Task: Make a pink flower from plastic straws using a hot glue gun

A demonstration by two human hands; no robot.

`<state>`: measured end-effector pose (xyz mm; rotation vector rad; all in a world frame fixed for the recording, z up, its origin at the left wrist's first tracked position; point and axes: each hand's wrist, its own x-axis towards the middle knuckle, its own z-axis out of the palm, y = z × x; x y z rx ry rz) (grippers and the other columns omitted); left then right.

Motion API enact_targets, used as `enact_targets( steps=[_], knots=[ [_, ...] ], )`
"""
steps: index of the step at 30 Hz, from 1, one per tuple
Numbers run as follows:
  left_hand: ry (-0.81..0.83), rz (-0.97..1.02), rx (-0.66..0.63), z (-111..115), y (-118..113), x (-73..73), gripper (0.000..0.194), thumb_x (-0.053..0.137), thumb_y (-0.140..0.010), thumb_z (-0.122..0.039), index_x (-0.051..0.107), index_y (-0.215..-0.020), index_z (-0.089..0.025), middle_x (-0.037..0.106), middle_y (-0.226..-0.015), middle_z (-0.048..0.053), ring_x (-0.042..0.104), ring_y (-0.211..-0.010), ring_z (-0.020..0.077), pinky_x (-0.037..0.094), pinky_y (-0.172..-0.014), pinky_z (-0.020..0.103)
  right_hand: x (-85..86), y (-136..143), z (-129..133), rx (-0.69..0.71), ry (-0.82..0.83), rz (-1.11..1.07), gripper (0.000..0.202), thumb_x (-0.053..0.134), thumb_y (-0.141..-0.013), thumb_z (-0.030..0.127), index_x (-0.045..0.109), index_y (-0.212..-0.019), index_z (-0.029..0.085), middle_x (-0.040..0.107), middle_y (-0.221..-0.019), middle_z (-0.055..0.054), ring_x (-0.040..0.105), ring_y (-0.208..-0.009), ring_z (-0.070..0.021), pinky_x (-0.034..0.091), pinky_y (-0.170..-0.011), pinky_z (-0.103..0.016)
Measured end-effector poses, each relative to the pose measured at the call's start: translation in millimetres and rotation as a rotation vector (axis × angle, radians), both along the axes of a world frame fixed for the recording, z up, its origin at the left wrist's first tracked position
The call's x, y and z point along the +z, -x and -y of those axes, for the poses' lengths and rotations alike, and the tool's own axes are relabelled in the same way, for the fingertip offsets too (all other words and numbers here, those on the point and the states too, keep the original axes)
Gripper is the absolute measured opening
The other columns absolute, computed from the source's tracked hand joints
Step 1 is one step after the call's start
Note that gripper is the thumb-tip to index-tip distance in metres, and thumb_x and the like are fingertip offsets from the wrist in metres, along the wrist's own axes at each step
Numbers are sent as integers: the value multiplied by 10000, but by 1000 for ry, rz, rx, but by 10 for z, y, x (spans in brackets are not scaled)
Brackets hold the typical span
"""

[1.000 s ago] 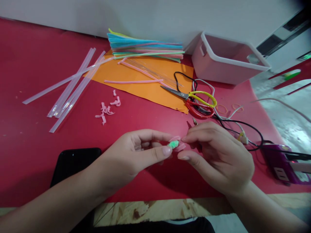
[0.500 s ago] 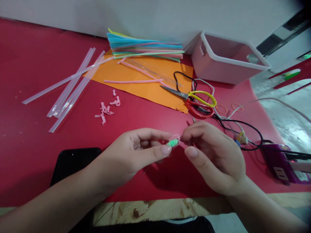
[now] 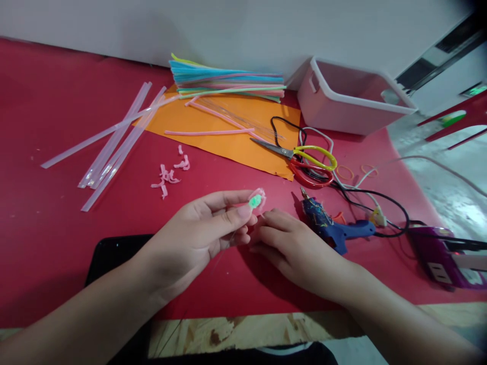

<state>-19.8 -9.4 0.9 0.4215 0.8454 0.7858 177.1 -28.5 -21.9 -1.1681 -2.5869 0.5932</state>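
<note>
a small green and pink piece [image 3: 255,201] is held above the middle of the red table [image 3: 57,218], pinched between the thumb and index finger of the left hand [image 3: 205,223], its pink part spread behind the green one at the fingertips. the other fingers of that hand are curled beneath, and a thin strand can be made out below them. the right hand [image 3: 289,243] is placed low, just to the right of the piece and apart from it, with its fingers bent inward; whether anything is grasped there cannot be told, as the fingertips are partly hidden. to the right of that hand a blue glue gun [image 3: 330,228] is laid on its side, its nozzle pointed to the far left. beyond it, scissors [image 3: 285,151] with one yellow and one red handle are rested partly over an orange sheet [image 3: 232,152], on which pink stems [image 3: 209,133] are also laid. at the far edge of the sheet a bundle of coloured fuzzy stems [image 3: 228,83] is stacked. pink scraps [image 3: 165,175] are scattered left of the sheet's near edge, clear sticks [image 3: 125,147] are crossed farther left, and a pale pink bin [image 3: 335,111] is set at the far right.
</note>
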Motion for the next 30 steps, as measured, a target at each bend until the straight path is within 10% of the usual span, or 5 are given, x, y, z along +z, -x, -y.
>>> enact_targets(
  steps=[19,30],
  knots=[
    [-37,-158,-109,16,8,-25,196,845,-741,-244,795,-931,-236,744,-725,-22,662,-642,73,525,-631,176,149,-97,41,-265,-56,-701,308,708,-815,29,734,-1027,250,781,-893,15,737,-793,-102,604,-728,-191],
    [-133,-208,-191,35,1,-86,182,809,-781,-269,775,-953,-223,746,-777,-14,628,-687,77,502,-667,204,197,-162,13,-148,-368,-423,245,609,-850,-15,749,-963,152,664,-924,-56,660,-872,-122,551,-815,-246]
  ],
)
